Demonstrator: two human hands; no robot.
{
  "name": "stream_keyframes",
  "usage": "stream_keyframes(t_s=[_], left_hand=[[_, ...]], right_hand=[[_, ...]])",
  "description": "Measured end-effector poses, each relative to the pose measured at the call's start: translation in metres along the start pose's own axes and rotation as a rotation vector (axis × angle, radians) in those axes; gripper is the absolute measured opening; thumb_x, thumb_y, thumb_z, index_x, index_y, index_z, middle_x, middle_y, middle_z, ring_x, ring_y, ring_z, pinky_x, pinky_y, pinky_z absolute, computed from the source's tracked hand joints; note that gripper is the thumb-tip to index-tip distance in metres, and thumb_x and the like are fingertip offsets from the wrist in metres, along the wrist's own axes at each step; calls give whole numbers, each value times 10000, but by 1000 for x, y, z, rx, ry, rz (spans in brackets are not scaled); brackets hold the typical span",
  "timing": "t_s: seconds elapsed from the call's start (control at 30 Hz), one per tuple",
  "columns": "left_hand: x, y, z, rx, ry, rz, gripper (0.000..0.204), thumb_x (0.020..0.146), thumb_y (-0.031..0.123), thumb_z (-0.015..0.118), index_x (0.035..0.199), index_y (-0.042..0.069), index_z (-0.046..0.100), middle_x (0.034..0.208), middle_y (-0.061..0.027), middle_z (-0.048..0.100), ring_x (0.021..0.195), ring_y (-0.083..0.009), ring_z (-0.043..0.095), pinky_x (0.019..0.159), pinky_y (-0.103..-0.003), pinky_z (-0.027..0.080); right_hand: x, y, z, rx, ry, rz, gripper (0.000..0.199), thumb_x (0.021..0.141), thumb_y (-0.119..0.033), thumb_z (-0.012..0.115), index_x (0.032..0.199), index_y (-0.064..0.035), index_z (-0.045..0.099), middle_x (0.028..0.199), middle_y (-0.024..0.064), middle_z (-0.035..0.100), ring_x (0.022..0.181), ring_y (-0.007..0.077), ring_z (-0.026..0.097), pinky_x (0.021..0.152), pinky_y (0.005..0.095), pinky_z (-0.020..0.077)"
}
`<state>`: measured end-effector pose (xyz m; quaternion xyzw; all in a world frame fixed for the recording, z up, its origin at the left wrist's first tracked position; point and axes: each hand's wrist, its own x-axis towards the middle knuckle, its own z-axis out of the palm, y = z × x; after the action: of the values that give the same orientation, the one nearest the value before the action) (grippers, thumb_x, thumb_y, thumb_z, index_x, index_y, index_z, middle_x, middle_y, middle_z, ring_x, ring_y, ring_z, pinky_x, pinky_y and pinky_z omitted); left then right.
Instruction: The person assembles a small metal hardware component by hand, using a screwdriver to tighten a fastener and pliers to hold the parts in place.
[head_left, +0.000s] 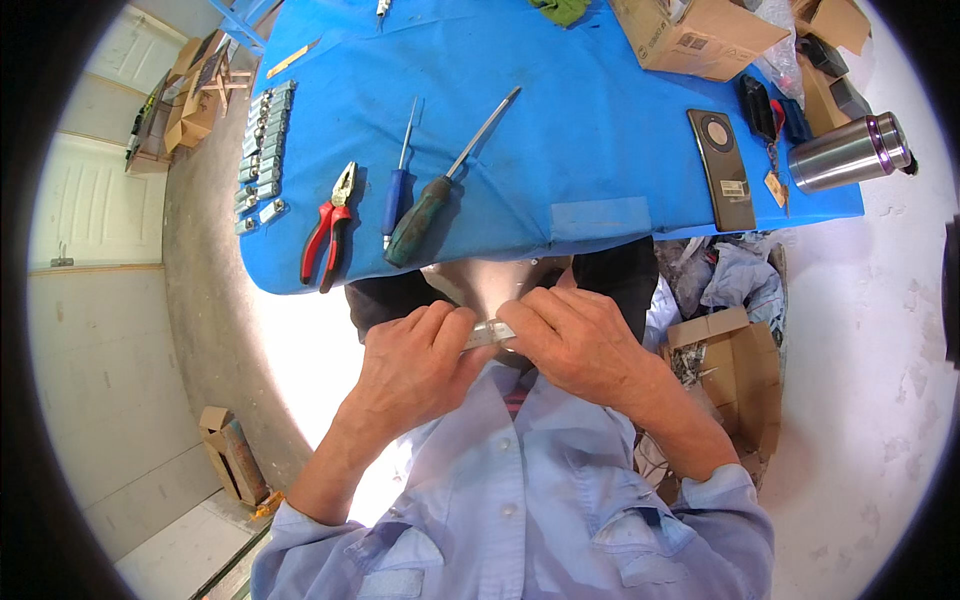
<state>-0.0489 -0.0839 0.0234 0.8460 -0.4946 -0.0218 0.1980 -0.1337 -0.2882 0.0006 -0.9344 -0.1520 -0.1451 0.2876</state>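
Just off the table's near edge, above my lap, my left hand [418, 358] and my right hand [575, 338] are both closed on a small flat silvery metal piece [487, 334]. Its two ends disappear under my fingers, and its exact kind cannot be made out. On the blue-covered table [560, 130] beyond my hands lie pliers [328, 228] with red and black handles. To their right are a slim blue-handled screwdriver [396, 196] and a larger green-handled screwdriver [424, 218]. Several small silvery metal pieces [268, 150] form a row along the left edge.
A smartphone [722, 170], keys [774, 180] and a steel bottle [850, 152] lie at the table's right. Behind them stands a cardboard box [700, 40]. An open carton [735, 375] with scraps sits on the floor at my right; another box [232, 455] stands at left.
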Motion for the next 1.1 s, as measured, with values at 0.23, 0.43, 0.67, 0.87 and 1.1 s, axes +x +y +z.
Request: stream_keyframes(t_s=[0.23,0.43,0.67,0.87,1.1], left_hand=[[-4,-6,5,8,-27,-34,342,874,311,785,816,76,543,691,-38,549,556,-209,585,460,-339,412],[-8,-6,11,-38,-18,-107,340,895,316,762,810,78,535,634,-61,545,497,-254,553,450,-370,397],[-8,-4,1,-112,-164,-128,355,931,329,725,796,68,525,615,-80,538,515,-289,567,471,-403,412],[-12,-17,-16,-628,-302,-185,362,1017,315,584,776,46,560,618,-94,561,534,-257,573,499,-368,428],[-11,-10,-29,-1057,-471,-543,449,1067,339,485,775,22,609,651,-68,645,556,-154,590,552,-325,473]], right_hand=[[-4,1,11,-6,43,33,244,877,-227,718,1007,-57,598,746,32,531,642,196,626,503,339,488],[-3,0,15,-26,54,42,257,886,-239,726,1024,-58,606,750,34,536,644,194,628,505,331,484],[-11,3,17,-1,-30,38,270,873,-257,740,1014,-62,617,764,40,562,654,203,636,530,339,492],[-3,-4,0,392,-183,101,265,894,-236,728,1042,-48,615,831,79,611,696,292,648,576,399,510],[2,-17,0,258,-151,95,283,879,-222,737,1075,-61,611,806,67,581,673,269,639,564,387,499]])
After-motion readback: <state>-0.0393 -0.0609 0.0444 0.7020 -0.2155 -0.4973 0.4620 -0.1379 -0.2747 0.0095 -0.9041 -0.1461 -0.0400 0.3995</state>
